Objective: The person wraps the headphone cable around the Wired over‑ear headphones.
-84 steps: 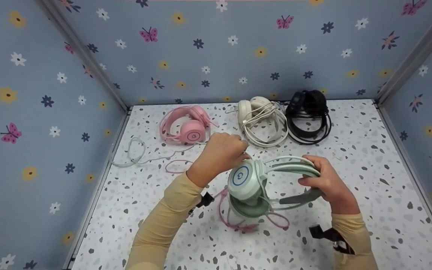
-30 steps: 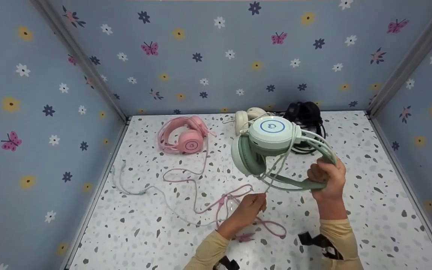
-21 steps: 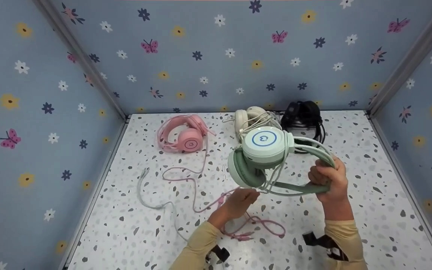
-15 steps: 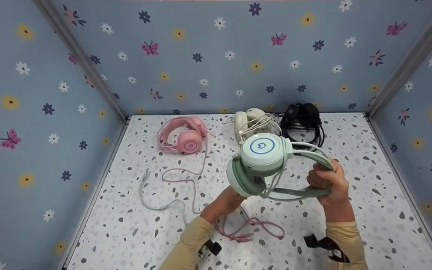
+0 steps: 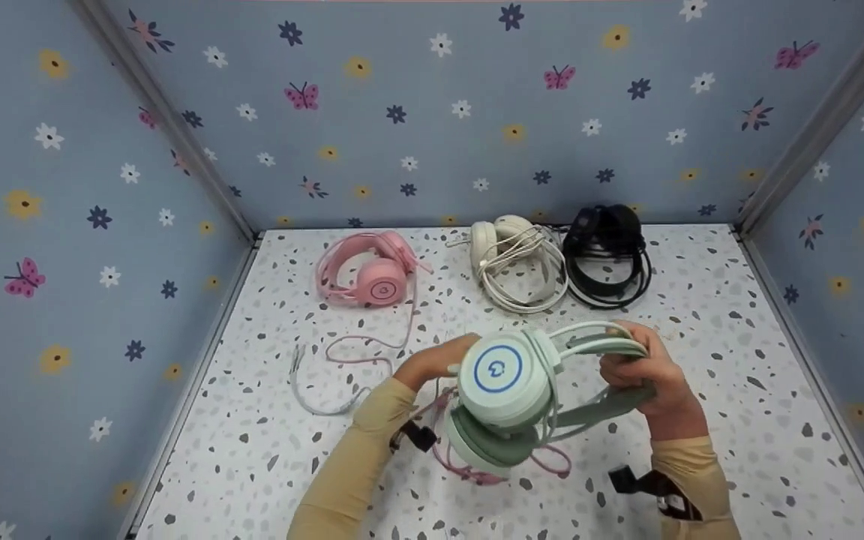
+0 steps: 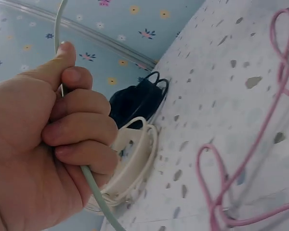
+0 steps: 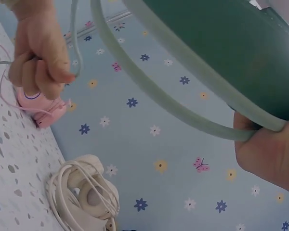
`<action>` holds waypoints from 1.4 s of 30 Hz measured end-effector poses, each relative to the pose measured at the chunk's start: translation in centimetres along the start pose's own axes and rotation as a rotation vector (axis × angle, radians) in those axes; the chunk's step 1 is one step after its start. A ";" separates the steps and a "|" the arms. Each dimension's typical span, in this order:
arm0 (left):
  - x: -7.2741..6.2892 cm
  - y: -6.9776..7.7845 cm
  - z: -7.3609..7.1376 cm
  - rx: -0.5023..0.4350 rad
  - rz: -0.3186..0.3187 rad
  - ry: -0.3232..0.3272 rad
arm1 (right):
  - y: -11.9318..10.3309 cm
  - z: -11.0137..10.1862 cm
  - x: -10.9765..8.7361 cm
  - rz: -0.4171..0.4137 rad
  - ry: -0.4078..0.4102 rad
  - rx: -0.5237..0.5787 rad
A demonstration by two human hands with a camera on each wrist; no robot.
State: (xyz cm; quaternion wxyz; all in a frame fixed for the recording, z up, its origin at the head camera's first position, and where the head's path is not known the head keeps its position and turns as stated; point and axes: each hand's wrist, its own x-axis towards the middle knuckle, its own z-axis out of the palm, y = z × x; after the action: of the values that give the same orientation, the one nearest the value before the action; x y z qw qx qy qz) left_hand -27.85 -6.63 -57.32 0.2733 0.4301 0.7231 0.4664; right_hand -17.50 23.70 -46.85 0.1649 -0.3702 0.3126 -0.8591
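Note:
Mint-green headphones [image 5: 503, 379] are held above the table, their round ear cups toward the left and the band toward the right. My right hand [image 5: 653, 375] grips the headband [image 7: 212, 48]. The fingers of my left hand [image 6: 72, 120] are curled round the pale green cable [image 6: 98, 197], which runs out past the thumb and below the little finger. In the head view the left fingers are hidden behind the upper ear cup; the right wrist view shows that hand [image 7: 38, 57] too. Some cable is wound round the base of the ear cup. The cable's loose end [image 5: 312, 409] lies on the table at left.
Pink headphones [image 5: 381, 283] lie at the back left, with their pink cable [image 5: 361, 360] trailing forward under the green pair. Cream headphones [image 5: 484, 244] and black headphones [image 5: 606, 225] with bundled cables lie at the back right. Flower-patterned walls [image 5: 432, 97] enclose the speckled table [image 5: 252, 450].
The green headphones have come down and toward the person, tilting. My left hand has carried the cable from below the ear cups up behind them. The cable's loose end has been drawn rightward.

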 end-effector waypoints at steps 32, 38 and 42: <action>-0.7 17.9 -2.1 0.639 -0.368 0.478 | 2.3 0.0 0.5 0.054 0.624 -0.919; -1.6 19.4 0.1 0.668 -0.331 0.571 | 2.4 0.5 0.9 -0.009 0.737 -1.041; -2.4 19.3 2.1 0.588 -0.291 0.646 | 2.9 0.8 0.9 -0.089 0.846 -1.089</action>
State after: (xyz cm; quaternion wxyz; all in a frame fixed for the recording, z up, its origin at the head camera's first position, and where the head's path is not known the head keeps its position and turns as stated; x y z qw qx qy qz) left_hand -17.96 -4.04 -40.64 -0.0372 0.2159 0.9256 0.3085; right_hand -17.32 20.74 -47.85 -0.2162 -0.0459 0.7215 -0.6562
